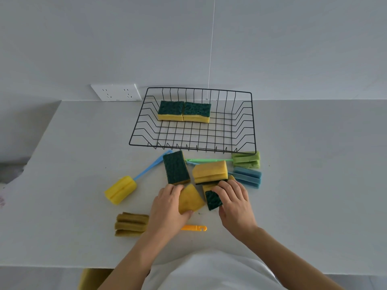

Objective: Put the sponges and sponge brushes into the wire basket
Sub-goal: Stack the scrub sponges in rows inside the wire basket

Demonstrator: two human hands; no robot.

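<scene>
The black wire basket (245,124) stands at the back of the table with two green-topped yellow sponges (184,111) side by side in its far left part. In front of it lie a green-faced sponge (176,167) and a yellow sponge (210,171). My left hand (167,206) grips a yellow sponge (190,198). My right hand (234,197) grips a yellow and green sponge (212,198) beside it. Sponge brushes lie around: yellow head with blue handle (121,189), green (246,160), blue (248,177), olive (130,224).
A small orange plastic handle piece (193,228) lies on the table between my forearms. A white wall socket (116,92) sits left of the basket. The table's front edge (62,265) runs close to my body, and its left edge slants away at the left.
</scene>
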